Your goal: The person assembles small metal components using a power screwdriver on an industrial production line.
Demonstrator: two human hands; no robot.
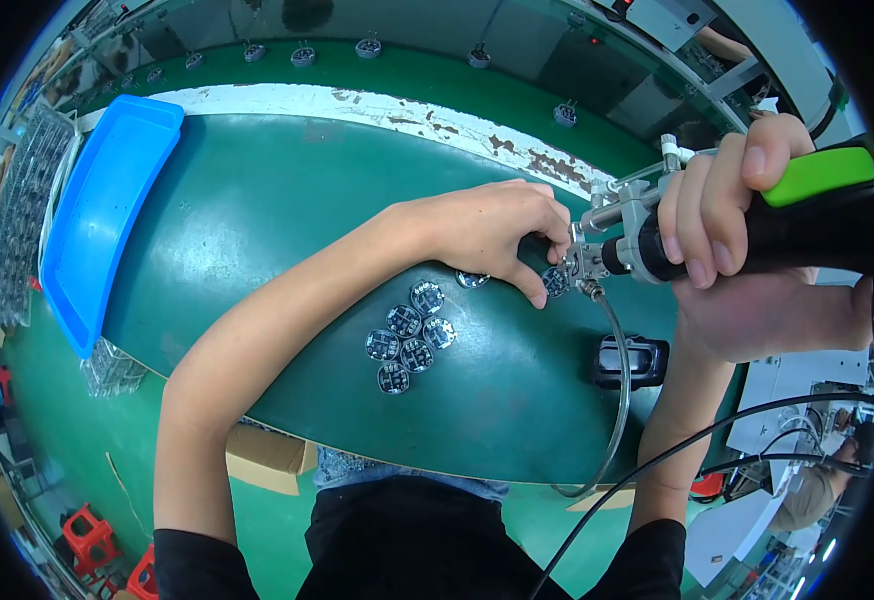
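My right hand (722, 200) is closed round a black power screwdriver (792, 230) with a green lever (821, 176). Metal clamps and a nozzle (582, 262) form its front end, and a clear hose runs from there. At the nozzle, my left hand (502, 230) steadies a small round circuit-board part (555, 282) between thumb and fingers. Part of that piece is hidden by the fingers and the nozzle. Another round part (472, 279) lies partly under my left wrist. Several more round parts (416, 354) lie grouped on the green table below my left forearm.
A blue tray (107, 225) sits at the table's left end, beside stacked clear trays (32, 215). Along the back, several round parts (368, 47) stand on a green conveyor behind a worn white rail (357, 103). A black device (633, 361) and black cables are at right.
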